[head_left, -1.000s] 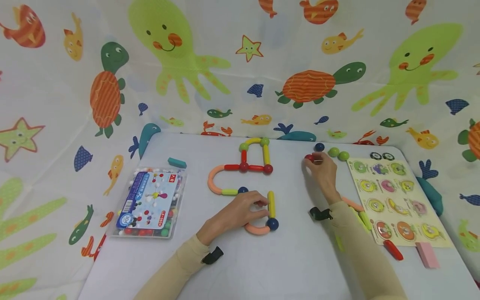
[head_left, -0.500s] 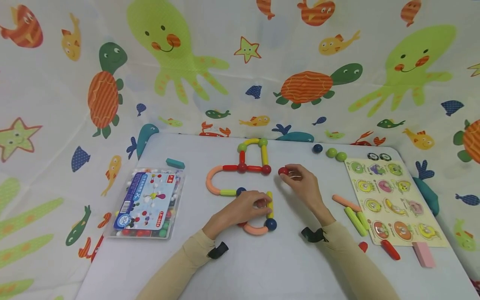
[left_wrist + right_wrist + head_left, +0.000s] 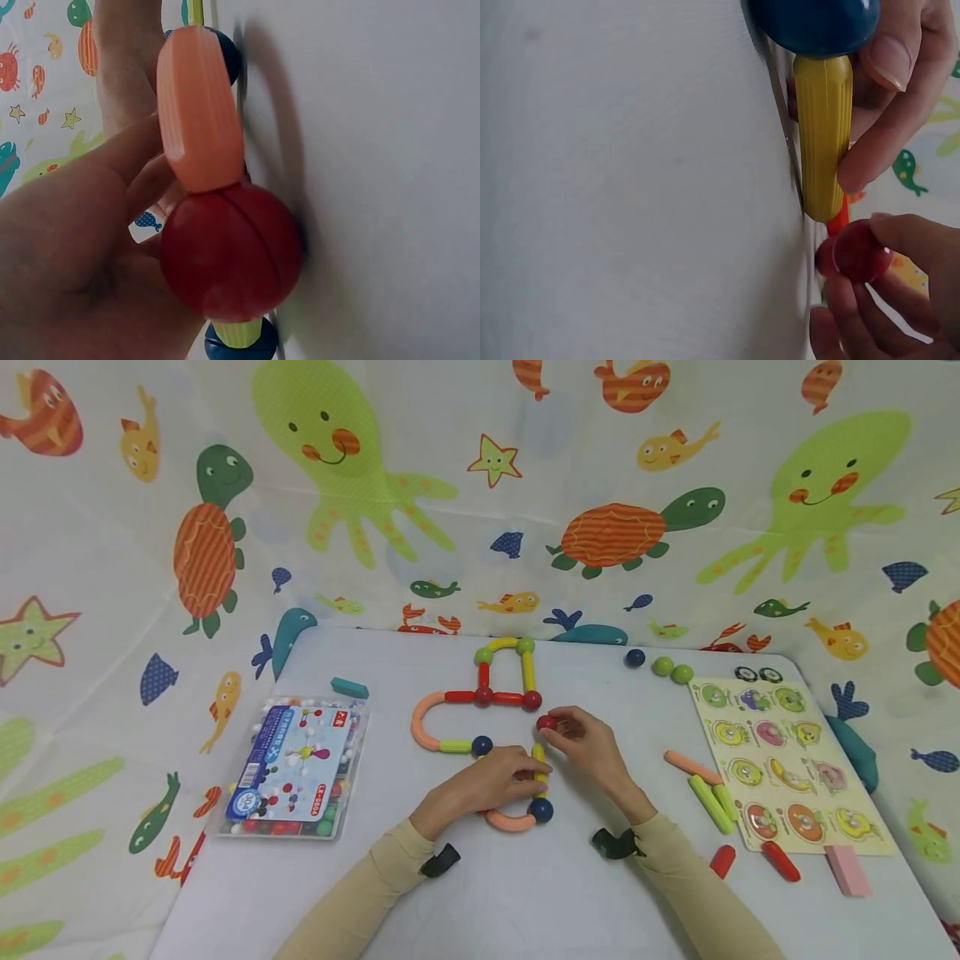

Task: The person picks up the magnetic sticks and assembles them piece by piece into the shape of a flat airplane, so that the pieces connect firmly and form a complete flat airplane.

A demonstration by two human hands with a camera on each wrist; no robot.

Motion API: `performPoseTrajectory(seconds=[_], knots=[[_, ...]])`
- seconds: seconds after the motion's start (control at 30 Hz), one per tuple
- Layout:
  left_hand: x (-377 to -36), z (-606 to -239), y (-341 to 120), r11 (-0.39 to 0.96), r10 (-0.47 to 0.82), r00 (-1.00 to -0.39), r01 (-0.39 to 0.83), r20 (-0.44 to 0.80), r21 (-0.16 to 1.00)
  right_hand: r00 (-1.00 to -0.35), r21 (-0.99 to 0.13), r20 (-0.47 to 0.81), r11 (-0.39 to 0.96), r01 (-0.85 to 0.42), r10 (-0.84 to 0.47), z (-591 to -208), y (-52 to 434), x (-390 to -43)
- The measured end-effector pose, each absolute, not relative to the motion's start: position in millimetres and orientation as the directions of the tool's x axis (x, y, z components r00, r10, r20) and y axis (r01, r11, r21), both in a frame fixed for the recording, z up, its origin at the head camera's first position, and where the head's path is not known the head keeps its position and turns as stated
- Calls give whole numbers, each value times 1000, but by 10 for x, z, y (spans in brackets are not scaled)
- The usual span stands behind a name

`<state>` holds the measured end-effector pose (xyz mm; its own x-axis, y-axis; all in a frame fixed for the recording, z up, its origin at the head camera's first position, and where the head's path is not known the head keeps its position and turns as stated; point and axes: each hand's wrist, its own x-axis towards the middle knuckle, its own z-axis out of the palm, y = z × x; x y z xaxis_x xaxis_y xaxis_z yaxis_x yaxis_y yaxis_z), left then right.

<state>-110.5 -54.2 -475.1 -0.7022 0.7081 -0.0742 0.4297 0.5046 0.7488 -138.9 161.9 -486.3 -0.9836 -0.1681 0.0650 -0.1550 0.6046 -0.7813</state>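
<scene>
Sea-creature cloth [image 3: 450, 410] all across the back, white table [image 3: 525, 893] below. Got a puzzle board [image 3: 765, 752] on the right, a box [image 3: 292, 760] on the left, and between them a chain [image 3: 483, 697] of sticks and balls lying flat. Can't make out the join between its upper and lower parts, hidden by the left hand [image 3: 487, 779]. Got that hand curled in on the yellow stick [image 3: 823, 142], seemingly to steady it, and the right hand [image 3: 588, 747] pinching a red ball [image 3: 862, 251] between thumb and fingertips. Hands close together, not touching. Would call this the adding-a-ball step: red ball just past the stick's free end, apart from it by the look of it, navy ball [image 3: 814, 22] on the other end. Calls for lining the ball up and easing it on without nudging the chain, at a guess. Compared with a second ago: brought the red ball in from beside the loose blue ball [image 3: 634, 657] near the far edge, hardly moved the left hand, and uncovered a red stick [image 3: 722, 862] beside the right sleeve [image 3: 697, 893].
</scene>
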Motion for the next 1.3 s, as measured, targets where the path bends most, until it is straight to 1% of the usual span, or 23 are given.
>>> performPoseTrajectory(seconds=[0.1, 0.7, 0.87, 1.2, 1.3], knots=[[-1108, -4751, -542, 508, 715, -695, 440, -77, 741, -983, -783, 53, 603, -150, -176, -4863, 1607, -1384], [-1065, -4706, -549, 522, 699, -712, 443, -67, 729, -977, -777, 2, 614, -135, -212, -4868, 1546, -1362], [-1061, -4713, -550, 516, 705, -707, 455, -59, 725, -977, -775, -16, 621, -121, -211, -4868, 1545, -1345], [-1054, -4714, -564, 509, 711, -702, 474, -40, 719, -965, -755, -19, 637, -158, -261, -4872, 1562, -1333], [-1059, -4696, -587, 516, 692, -722, 462, -33, 722, -963, -752, -22, 639, -160, -267, -4867, 1564, -1331]])
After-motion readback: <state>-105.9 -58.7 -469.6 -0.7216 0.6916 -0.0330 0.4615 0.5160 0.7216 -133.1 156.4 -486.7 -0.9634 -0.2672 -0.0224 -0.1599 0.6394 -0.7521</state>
